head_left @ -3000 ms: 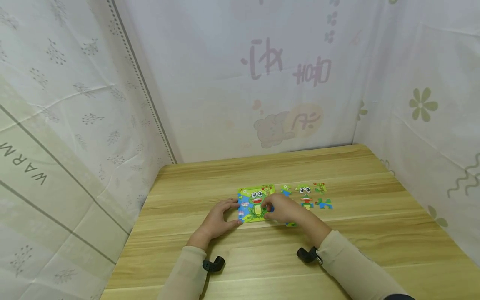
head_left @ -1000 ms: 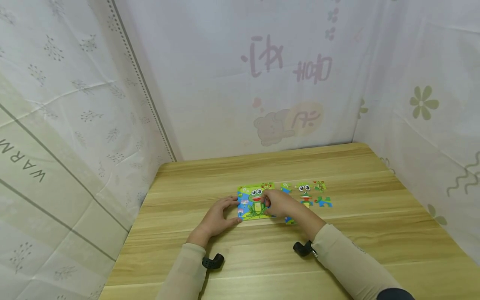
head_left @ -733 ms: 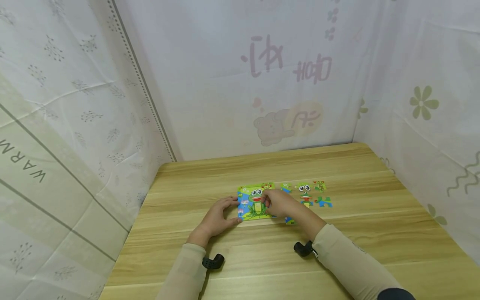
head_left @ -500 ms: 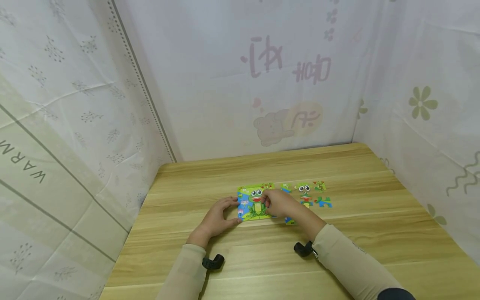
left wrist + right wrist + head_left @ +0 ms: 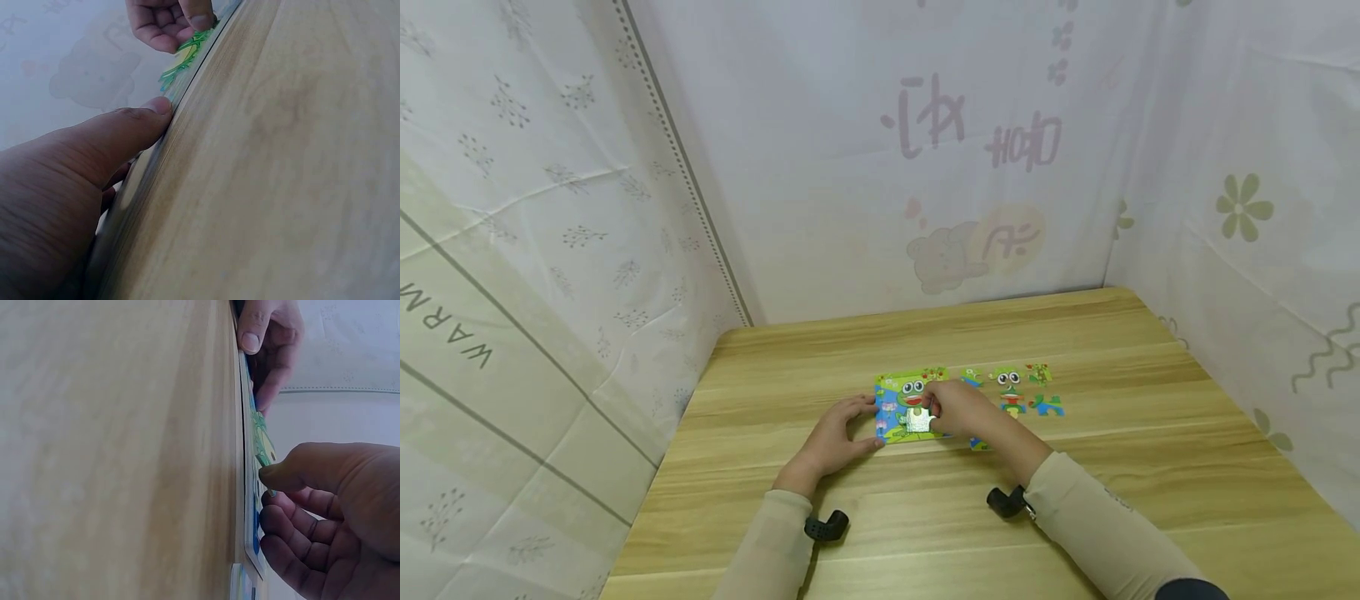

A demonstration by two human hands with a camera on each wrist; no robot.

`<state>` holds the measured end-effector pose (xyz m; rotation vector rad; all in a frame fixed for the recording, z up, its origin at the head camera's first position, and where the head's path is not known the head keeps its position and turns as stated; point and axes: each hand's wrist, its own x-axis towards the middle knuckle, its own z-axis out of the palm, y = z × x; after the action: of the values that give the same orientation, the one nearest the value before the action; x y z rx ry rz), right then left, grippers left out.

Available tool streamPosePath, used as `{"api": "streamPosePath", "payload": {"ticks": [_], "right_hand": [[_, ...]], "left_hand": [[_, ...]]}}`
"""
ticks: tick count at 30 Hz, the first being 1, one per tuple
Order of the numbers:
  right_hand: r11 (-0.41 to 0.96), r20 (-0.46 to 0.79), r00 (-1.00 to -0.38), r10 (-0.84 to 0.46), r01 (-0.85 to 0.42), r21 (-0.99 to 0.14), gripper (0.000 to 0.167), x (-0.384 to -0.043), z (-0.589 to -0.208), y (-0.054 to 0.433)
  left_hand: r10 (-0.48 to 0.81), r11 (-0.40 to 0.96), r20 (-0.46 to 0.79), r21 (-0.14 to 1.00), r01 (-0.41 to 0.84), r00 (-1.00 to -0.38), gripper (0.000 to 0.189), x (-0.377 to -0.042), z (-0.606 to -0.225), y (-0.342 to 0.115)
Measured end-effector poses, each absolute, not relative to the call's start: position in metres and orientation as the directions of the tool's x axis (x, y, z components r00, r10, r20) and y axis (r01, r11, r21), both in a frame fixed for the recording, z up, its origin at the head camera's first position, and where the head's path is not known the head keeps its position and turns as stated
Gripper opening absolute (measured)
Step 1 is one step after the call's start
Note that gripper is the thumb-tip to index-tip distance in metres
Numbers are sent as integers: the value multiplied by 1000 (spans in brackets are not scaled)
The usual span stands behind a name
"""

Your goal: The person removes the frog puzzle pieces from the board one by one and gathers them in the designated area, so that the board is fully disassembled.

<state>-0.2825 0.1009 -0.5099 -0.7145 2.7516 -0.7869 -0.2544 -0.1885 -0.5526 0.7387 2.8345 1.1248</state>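
A small frog jigsaw board (image 5: 891, 387) lies flat on the table. My right hand (image 5: 964, 413) pinches a jigsaw piece (image 5: 918, 420) between thumb and fingers above the frog's body. That piece is tilted and catches bright light in the head view; the right wrist view shows the green and yellow piece (image 5: 262, 439) raised from the board at one side. At the board's left side my left hand (image 5: 835, 435) rests, thumb touching the near left corner and fingers along the left edge. My right hand hides the board's right part.
Several loose jigsaw pieces lie right of the board, among them a frog-eyes piece (image 5: 1008, 378), a mouth piece (image 5: 1012, 401) and a blue-green piece (image 5: 1047, 406). A corner piece (image 5: 978, 444) is partly under my right forearm. Printed curtains (image 5: 850, 167) stand behind the wooden table (image 5: 1135, 467).
The piece on the frog's body lay flush half a second ago; now it is tipped up in my right hand and reflects light. My left hand stays in place.
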Motion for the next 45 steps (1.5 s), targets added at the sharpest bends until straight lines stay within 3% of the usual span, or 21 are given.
{"api": "streamPosePath", "payload": {"ticks": [18, 27, 45], "right_hand": [[702, -72, -868, -491, -345, -622, 27, -278, -502, 107], [726, -62, -880, -472, -347, -594, 26, -273, -497, 116], [705, -52, -897, -439, -308, -639, 25, -267, -501, 149]], "left_hand": [[419, 643, 163, 641, 419, -893, 61, -255, -554, -189], [417, 651, 163, 633, 419, -894, 61, -255, -554, -189], [414, 663, 160, 622, 417, -896, 61, -257, -558, -189]]}}
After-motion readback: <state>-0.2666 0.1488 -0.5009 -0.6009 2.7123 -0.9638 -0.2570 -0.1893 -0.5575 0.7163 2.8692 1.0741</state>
